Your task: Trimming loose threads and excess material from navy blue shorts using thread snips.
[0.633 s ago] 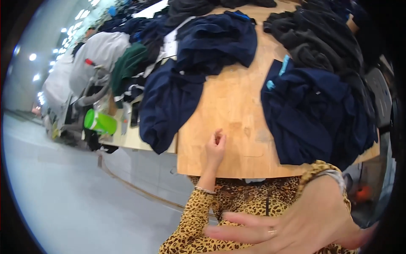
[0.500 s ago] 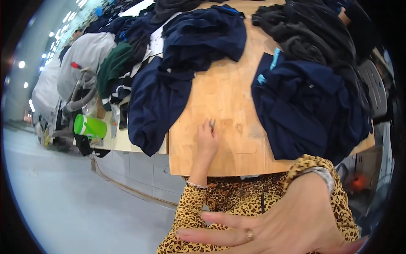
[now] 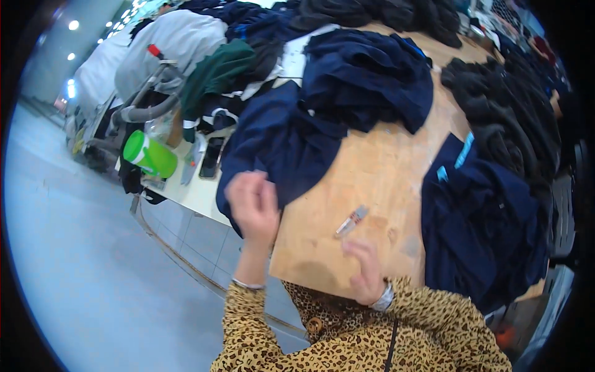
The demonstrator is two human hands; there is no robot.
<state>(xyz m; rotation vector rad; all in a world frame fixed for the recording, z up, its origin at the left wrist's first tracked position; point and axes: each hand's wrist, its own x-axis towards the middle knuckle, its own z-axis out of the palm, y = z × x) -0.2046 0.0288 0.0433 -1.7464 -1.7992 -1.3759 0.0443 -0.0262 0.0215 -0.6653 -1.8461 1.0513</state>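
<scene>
My left hand (image 3: 251, 208) is raised and blurred at the left corner of the wooden table (image 3: 384, 167). It is right beside a dark navy garment (image 3: 279, 149) that hangs over the table's edge; whether the fingers grip the cloth is unclear. My right hand (image 3: 365, 273) rests flat on the wood near the front edge, fingers apart, holding nothing. A small pen-like marker (image 3: 351, 221) lies loose on the table just beyond it. Both sleeves are leopard print.
A second navy garment (image 3: 483, 229) lies at the table's right, black garments (image 3: 508, 118) behind it, more navy cloth (image 3: 365, 74) at the back. A green bottle (image 3: 149, 155) and a dark phone (image 3: 211, 158) sit on a white side surface (image 3: 198, 195) at the left. Grey bundles (image 3: 173, 43) stand beyond.
My left hand left the middle of the table and moved left to the hanging navy garment; the marker now lies loose. My right hand went from close to the camera down onto the table.
</scene>
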